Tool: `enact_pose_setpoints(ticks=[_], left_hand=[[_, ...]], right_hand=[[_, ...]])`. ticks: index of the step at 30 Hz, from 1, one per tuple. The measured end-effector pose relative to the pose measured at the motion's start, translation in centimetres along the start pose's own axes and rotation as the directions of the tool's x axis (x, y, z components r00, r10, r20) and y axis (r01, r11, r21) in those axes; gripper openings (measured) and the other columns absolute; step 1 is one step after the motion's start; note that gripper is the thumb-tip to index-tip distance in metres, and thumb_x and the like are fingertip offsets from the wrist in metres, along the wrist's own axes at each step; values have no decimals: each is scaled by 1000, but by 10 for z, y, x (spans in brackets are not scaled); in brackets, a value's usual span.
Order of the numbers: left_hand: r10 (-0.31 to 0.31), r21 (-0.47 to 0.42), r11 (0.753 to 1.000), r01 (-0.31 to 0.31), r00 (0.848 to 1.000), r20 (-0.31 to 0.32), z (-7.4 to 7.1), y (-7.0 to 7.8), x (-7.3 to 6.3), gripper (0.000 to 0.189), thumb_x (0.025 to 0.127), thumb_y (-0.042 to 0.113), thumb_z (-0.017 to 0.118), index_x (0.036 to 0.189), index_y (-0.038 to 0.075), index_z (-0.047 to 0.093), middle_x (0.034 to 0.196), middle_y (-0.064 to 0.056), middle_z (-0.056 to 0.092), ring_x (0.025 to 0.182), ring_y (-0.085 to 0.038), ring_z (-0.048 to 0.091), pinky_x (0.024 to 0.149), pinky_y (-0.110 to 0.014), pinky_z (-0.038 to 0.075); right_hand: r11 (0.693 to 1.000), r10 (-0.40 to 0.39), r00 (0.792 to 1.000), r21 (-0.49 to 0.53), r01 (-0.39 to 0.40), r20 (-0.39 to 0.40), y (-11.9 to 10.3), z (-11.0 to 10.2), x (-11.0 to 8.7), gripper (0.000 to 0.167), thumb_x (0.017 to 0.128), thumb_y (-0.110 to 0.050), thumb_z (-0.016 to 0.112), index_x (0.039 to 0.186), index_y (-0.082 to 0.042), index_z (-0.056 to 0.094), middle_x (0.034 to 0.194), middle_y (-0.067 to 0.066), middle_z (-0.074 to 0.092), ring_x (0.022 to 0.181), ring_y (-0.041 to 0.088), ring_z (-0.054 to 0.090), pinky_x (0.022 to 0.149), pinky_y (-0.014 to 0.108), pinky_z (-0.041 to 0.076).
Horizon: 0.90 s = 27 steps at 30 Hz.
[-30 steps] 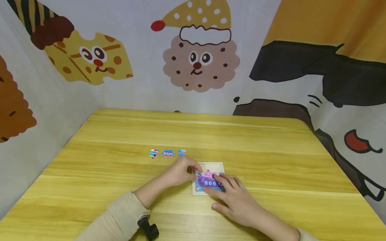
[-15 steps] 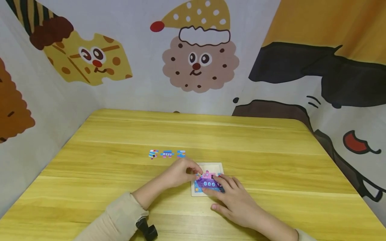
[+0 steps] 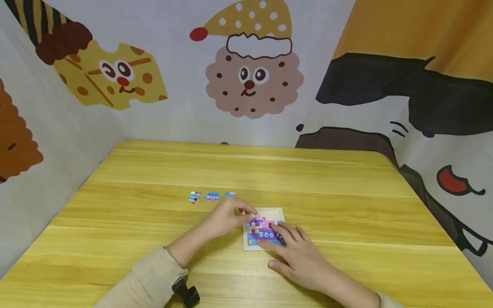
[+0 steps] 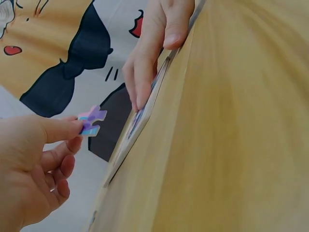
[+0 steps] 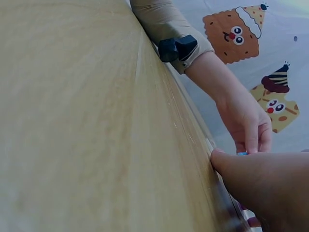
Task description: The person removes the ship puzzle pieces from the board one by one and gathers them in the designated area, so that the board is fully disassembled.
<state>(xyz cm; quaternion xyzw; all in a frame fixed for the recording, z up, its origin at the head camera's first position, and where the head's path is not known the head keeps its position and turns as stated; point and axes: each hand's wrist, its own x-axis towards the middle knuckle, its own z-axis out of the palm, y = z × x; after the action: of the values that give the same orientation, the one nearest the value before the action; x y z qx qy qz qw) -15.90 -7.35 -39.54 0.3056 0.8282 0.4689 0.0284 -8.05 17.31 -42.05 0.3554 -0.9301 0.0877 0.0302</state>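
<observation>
The left hand (image 3: 222, 217) pinched a pink-and-purple jigsaw piece (image 4: 91, 117), raised above the left side of the puzzle tray (image 3: 272, 212). The right hand (image 3: 298, 254), fingers extended, rested on the fitted pieces (image 3: 265, 235). Three loose pieces (image 3: 212, 196) lay beyond on the table (image 3: 346, 184).

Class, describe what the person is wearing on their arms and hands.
Both the left hand and the right hand are bare, without gloves. The left sleeve is plain beige fabric, with a blocky black fitting near its cuff. Only a sliver of the right sleeve shows, also beige.
</observation>
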Motion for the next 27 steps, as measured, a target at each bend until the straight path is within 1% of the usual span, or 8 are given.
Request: enact_pose_setpoints(ticks=[6,9,12,15,17,19,22,27], left_hand=[[-40,-31,999,40,999,-4,-9,-2,-9,11,86,6,70,95,10,76,88,9,68,80,-12,55,70,-31,48],[-55,-63,997,53,998,-19,-13,-6,-17,12,86,6,70,95,11,76,90,8,68,78,-15,54,67,-30,47],[-67,-85,994,64,997,-30,-19,-11,-25,12,87,7,70,95,13,76,91,7,68,75,-16,52,64,-29,46],[-70,-80,995,66,997,-41,-26,-15,-31,12,87,9,70,95,16,76,90,8,68,72,-17,51,61,-27,44],[-75,-82,994,71,996,-50,-31,-17,-35,13,87,8,70,95,17,76,90,8,68,72,-18,52,61,-27,44],[-71,-83,994,67,996,-58,-36,-20,-38,13,88,8,69,96,16,76,92,7,69,74,-19,53,63,-28,45],[-87,-97,992,80,994,-71,-42,-24,-44,13,88,6,68,97,12,75,97,3,69,78,-20,53,66,-30,45],[-149,-106,985,139,984,-94,-54,-28,-52,13,89,5,67,98,10,75,101,-1,69,78,-21,50,64,-28,44]], right_hand=[[1000,4,1000,0,-4,7,0,1,0,48,97,-53,42,144,-43,39,149,9,34,137,34,25,103,63,23],[1000,11,1000,7,-11,13,1,2,0,48,98,-53,41,145,-44,37,150,8,33,138,33,23,104,62,22],[1000,6,1000,8,-6,-1,2,3,-1,48,98,-53,42,145,-44,37,150,8,33,138,33,23,103,62,23],[1000,-4,1000,6,4,-27,2,4,-2,48,97,-51,44,144,-43,39,149,9,34,137,33,25,103,62,24],[1000,-4,1000,7,4,-31,2,5,-2,48,97,-51,45,144,-43,40,148,9,35,137,32,25,103,62,24],[1000,0,1000,10,1,-25,2,5,-2,47,97,-52,44,144,-43,39,149,8,34,137,32,25,103,61,23],[1000,3,1000,16,-3,-17,1,4,-1,48,97,-52,44,144,-43,39,149,8,34,138,32,24,104,62,23],[1000,-10,999,16,11,-35,0,3,-1,47,97,-50,46,144,-42,40,148,10,35,137,34,26,102,63,24]])
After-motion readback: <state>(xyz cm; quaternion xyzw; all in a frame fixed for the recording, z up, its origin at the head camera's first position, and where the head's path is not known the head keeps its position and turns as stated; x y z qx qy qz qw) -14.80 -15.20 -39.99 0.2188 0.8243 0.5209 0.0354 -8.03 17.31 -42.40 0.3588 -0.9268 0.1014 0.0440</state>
